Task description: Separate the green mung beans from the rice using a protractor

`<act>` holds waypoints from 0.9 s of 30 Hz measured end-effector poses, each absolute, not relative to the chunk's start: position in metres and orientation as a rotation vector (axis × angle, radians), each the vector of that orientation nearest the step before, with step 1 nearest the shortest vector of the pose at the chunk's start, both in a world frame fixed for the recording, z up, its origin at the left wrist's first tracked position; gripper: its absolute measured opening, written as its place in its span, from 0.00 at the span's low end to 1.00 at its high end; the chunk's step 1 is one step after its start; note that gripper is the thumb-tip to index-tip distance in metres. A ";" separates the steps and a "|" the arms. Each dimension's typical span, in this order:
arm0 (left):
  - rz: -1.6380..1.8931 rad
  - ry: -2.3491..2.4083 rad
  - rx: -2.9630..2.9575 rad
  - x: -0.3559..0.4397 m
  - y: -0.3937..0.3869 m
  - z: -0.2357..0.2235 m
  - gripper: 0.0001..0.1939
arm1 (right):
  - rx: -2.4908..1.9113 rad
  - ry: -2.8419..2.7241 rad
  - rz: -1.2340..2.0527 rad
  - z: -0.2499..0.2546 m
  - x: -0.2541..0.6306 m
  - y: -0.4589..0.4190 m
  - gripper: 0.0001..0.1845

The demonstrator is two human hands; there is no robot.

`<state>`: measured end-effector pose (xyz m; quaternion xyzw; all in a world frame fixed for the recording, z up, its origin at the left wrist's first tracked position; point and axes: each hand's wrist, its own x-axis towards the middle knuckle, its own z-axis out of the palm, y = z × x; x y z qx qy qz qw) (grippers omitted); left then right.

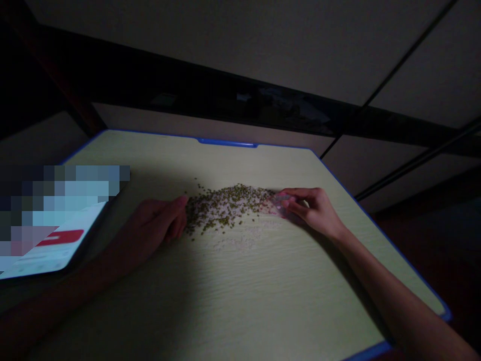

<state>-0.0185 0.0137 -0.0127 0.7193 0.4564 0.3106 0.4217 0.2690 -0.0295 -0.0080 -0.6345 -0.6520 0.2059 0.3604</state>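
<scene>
A low heap of green beans, which look like mung beans, mixed with pale rice-like grains [229,200] lies on the table [240,296]. My left hand [160,220] is closed at the heap's left edge, with its fingers curled and thumb pressed on them. Whatever may be inside that grip is hidden. On the other side, my right hand [313,210] pinches a small clear plastic bag [276,204] with reddish print, between thumb and fingers. The bag lies against the heap's right end. A thin scatter of pale grains [240,239] spreads in front.
A lit tablet-like screen [63,258], partly blurred out, stands at the left beside my left forearm. Blue edging [227,143] runs round the tabletop. Behind it rise cabinet-like panels [240,45] with a dark glossy strip. The room is dim.
</scene>
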 end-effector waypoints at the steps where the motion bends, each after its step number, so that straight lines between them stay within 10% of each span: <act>1: 0.782 1.139 1.802 -0.019 0.014 -0.013 0.27 | -1.636 -1.681 0.531 -0.008 0.269 -0.029 0.16; 27: 0.824 1.112 1.783 -0.017 0.013 -0.014 0.26 | -1.593 -1.741 0.647 -0.007 0.269 -0.030 0.19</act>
